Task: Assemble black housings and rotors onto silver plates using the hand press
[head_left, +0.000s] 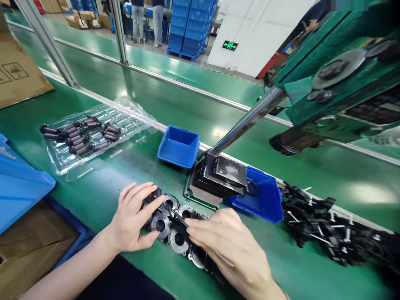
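Note:
My right hand [234, 246] pinches a thin pair of tweezers [180, 217], its dark tip reaching down to a round metal housing [169, 203]. My left hand [134, 218] has its fingers spread at the left end of the cluster, thumb and index finger apart near a second round housing [160, 225]. Several such round grey-and-black housings with dark centre holes stand close together between the hands, another housing [178, 240] among them. My right hand hides the cluster's right end. Whether my left fingertips press on the parts is hard to tell.
A green press [340, 79] with a steel column and black base block [225, 175] stands behind my right hand. Nearby are blue bins [178, 146] [262, 196], a clear tray [103, 125] of dark cylinders [78, 137], and a pile of black parts [331, 225]. People stand far back.

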Demonstrator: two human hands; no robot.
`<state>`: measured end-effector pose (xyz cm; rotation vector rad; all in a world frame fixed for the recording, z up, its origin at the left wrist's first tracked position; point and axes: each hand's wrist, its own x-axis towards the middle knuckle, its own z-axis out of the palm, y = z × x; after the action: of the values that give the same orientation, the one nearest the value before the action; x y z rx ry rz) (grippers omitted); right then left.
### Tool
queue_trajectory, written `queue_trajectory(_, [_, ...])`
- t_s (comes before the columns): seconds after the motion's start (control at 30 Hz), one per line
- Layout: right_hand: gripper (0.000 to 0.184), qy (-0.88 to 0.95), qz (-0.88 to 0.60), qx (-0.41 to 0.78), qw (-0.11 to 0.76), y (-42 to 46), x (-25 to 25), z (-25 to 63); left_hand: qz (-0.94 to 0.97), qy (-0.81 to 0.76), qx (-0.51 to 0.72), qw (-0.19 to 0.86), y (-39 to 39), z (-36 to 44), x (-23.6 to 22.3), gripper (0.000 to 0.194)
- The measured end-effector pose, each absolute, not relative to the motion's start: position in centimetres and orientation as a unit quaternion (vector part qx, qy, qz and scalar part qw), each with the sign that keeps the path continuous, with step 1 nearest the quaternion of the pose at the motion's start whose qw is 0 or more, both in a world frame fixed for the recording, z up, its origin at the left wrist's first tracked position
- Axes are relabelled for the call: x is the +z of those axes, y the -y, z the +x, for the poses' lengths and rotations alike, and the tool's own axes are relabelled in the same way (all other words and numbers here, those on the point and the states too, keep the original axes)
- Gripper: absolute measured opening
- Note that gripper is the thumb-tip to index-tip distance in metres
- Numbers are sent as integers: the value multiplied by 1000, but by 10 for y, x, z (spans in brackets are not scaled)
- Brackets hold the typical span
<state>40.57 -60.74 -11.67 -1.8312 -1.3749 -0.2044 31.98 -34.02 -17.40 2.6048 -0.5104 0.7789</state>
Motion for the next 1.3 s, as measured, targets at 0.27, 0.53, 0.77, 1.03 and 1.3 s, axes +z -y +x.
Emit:
queue_trajectory(0.27, [31, 543, -726, -61, 418, 603, -121, 405, 921, 196, 277, 193, 340, 318, -175, 51])
queue_trajectory(0.53, [35, 462, -737, -61, 489, 604, -126, 410, 919, 201, 281, 192, 340, 318, -176, 51])
queue_trajectory(0.77, [33, 485, -750, -100, 439, 593, -131, 418, 909, 230, 282, 202, 341, 319, -175, 51])
queue_trajectory(1.03, [28, 499, -749, -63, 432, 608, -117, 408, 906, 236, 291, 198, 344, 320, -176, 50])
queue_trajectory(1.3, [25, 483, -729, -78, 479, 611, -116, 395, 915, 234, 282, 168, 339, 319, -176, 52])
